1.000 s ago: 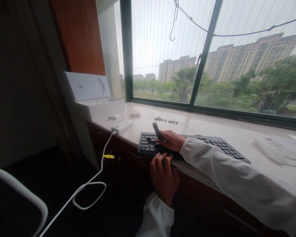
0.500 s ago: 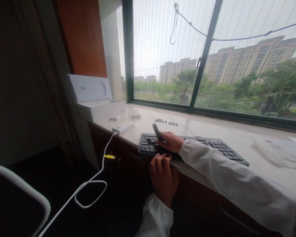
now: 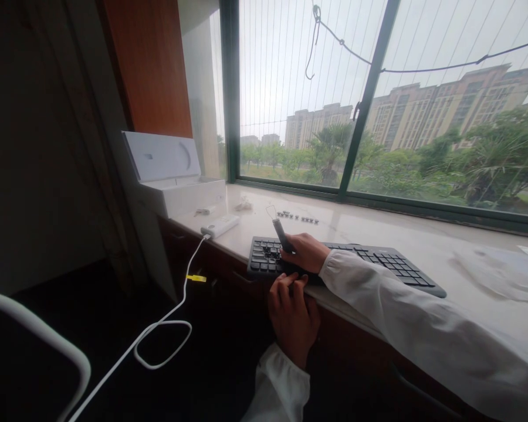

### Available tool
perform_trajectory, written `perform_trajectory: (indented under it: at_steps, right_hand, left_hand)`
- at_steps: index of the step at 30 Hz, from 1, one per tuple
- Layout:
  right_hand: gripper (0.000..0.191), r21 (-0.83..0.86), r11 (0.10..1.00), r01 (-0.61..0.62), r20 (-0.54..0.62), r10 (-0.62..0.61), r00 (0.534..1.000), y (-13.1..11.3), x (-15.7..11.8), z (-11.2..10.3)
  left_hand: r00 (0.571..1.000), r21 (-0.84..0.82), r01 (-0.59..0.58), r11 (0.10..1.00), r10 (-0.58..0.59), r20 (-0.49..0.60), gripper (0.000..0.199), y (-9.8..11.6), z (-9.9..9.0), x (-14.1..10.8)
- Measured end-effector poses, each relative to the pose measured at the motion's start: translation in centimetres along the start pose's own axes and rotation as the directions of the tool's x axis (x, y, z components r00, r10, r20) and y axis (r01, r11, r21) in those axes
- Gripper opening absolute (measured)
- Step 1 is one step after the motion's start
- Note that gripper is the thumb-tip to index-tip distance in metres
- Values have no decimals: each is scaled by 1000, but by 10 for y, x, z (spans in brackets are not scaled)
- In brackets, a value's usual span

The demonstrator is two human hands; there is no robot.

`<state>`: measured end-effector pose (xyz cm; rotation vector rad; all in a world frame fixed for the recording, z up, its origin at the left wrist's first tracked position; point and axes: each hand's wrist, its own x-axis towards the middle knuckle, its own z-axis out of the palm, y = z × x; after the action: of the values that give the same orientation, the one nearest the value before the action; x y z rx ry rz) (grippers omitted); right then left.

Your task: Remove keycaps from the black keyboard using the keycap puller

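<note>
The right hand (image 3: 307, 252), its grip wrapped around a wire-ended tool (image 3: 281, 234) tilted up and away, sits over the keyboard (image 3: 259, 261), which lies lengthwise along the counter (image 3: 356, 225), while the left hand (image 3: 294, 319) touches its near edge, its hold unclear.

The one view looks from the person's head, above the table (image 3: 356, 227), facing forward and somewhat down. It takes in a wide sweep: the window (image 3: 281, 70) fills the upper right, while the table slants from centre left to lower right. The right hand (image 3: 305, 252) and left hand (image 3: 294, 319) are near (both below the frame's middle), the box (image 3: 185, 199) farther off at left.
</note>
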<state>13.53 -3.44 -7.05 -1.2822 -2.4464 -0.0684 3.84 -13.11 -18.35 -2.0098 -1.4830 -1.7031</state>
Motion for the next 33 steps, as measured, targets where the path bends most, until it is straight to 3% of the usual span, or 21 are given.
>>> perform_trajectory:
  at_steps: [14, 33]
  right_hand:
    - [13, 42, 991, -128, 27, 127, 992, -4, 1, -2]
    - [21, -122, 981, -152, 19, 155, 988, -14, -3, 1]
  left_hand:
    - [1000, -10, 17, 1000, -17, 20, 31, -1, 2, -1]
    - [1000, 11, 9, 1000, -9, 12, 26, -1, 2, -1]
